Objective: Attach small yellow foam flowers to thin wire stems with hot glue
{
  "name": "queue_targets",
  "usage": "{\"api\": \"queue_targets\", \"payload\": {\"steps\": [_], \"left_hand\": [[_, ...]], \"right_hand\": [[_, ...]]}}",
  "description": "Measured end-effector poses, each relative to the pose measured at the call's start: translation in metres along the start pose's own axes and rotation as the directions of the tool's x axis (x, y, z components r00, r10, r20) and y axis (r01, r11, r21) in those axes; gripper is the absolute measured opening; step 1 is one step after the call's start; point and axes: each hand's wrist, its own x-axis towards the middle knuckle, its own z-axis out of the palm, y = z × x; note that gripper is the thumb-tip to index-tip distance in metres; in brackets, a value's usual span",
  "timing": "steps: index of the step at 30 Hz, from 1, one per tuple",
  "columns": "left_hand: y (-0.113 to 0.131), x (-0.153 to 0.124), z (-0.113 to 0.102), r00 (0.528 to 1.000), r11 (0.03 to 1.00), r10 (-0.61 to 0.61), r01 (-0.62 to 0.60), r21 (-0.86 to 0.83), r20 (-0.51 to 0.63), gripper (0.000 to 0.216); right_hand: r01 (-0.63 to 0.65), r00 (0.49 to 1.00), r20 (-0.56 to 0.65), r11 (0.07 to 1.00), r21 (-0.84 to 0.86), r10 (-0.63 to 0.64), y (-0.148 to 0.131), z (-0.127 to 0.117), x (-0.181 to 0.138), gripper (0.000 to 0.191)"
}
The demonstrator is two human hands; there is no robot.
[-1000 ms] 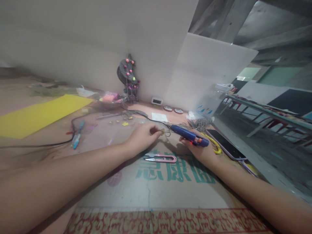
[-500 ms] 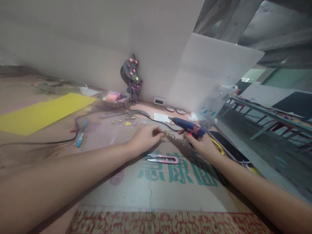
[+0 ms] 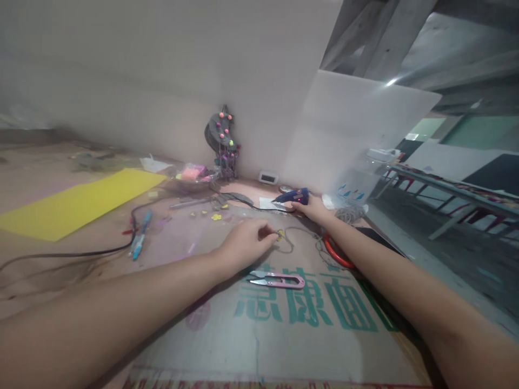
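Observation:
My left hand (image 3: 247,243) rests on the cardboard sheet (image 3: 284,329) and pinches a small yellow piece on thin wire (image 3: 280,234). My right hand (image 3: 311,208) is stretched far forward, fingers wrapped round a blue glue gun (image 3: 292,196) that lies low near the back of the table. The gun's black cord (image 3: 239,199) trails to the left. Pink thread snips (image 3: 279,279) lie just in front of my left hand.
A yellow sheet (image 3: 77,202) lies at the left, a blue pen (image 3: 140,241) beside a black cable. A dark ornament with coloured beads (image 3: 222,138) stands against the white wall. A red ring (image 3: 334,254) and a dark phone (image 3: 375,237) sit under my right forearm.
My right hand has carried the glue gun away from the wire piece, forward toward the back of the table. My left hand stays pinched on the yellow piece. The view has tilted down slightly.

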Motion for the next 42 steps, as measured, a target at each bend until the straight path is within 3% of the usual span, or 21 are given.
{"api": "queue_targets", "payload": {"steps": [7, 13, 16, 19, 24, 26, 28, 31, 33, 35, 38, 42], "left_hand": [[0.001, 0.0, 0.0, 1.0, 1.0, 0.02, -0.02, 0.0, -0.004, 0.02], [0.002, 0.0, 0.0, 0.999, 1.0, 0.012, -0.012, -0.013, -0.035, 0.019], [0.004, -0.001, -0.001, 0.998, 1.0, 0.029, -0.029, -0.003, -0.056, 0.018], [0.005, -0.001, -0.003, 0.998, 0.999, 0.034, -0.034, 0.002, -0.06, 0.019], [0.008, -0.001, -0.005, 0.996, 0.999, 0.035, -0.034, 0.022, -0.085, 0.019], [0.009, -0.002, -0.006, 0.996, 0.999, 0.043, -0.042, 0.025, -0.074, 0.019], [0.009, -0.002, -0.006, 0.997, 0.999, 0.048, -0.046, 0.027, -0.058, 0.02], [0.006, -0.002, -0.005, 0.999, 0.999, 0.039, -0.038, 0.033, -0.023, 0.022], [0.005, -0.002, -0.003, 0.999, 0.999, 0.028, -0.029, 0.029, 0.018, 0.023], [0.004, -0.002, -0.002, 0.998, 0.999, 0.027, -0.028, 0.02, 0.057, 0.024], [0.004, -0.002, 0.0, 0.995, 0.999, 0.036, -0.038, 0.016, 0.089, 0.025], [0.004, -0.003, 0.0, 0.992, 0.999, 0.05, -0.051, 0.011, 0.117, 0.023]], "right_hand": [[0.068, 0.997, 0.041, 0.997, -0.02, -0.067, 0.001, -0.016, -0.018, 0.039], [0.21, 0.969, -0.12, 0.975, -0.071, -0.217, -0.02, -0.033, -0.062, 0.032], [0.177, 0.983, -0.076, 0.959, 0.22, -0.164, -0.044, -0.029, -0.091, 0.03], [0.056, 0.995, 0.045, 0.856, 0.513, -0.091, -0.067, -0.02, -0.116, 0.035], [-0.127, 0.965, 0.254, 0.742, 0.658, -0.06, -0.079, -0.009, -0.132, 0.053], [-0.159, 0.948, 0.31, 0.732, 0.663, -0.076, -0.075, -0.008, -0.132, 0.047], [-0.113, 0.952, 0.286, 0.746, 0.656, -0.107, -0.071, -0.008, -0.131, 0.037], [0.134, 0.982, 0.052, 0.856, 0.499, -0.184, -0.066, -0.01, -0.128, 0.022], [0.301, 0.953, -0.079, 0.9, 0.316, -0.291, -0.065, -0.012, -0.127, 0.012], [0.402, 0.916, -0.112, 0.894, 0.2, -0.386, -0.065, -0.015, -0.127, 0.008], [0.447, 0.894, -0.107, 0.879, 0.166, -0.434, -0.067, -0.017, -0.128, 0.012], [0.356, 0.934, -0.065, 0.904, 0.236, -0.351, -0.071, -0.015, -0.132, 0.014]]}}
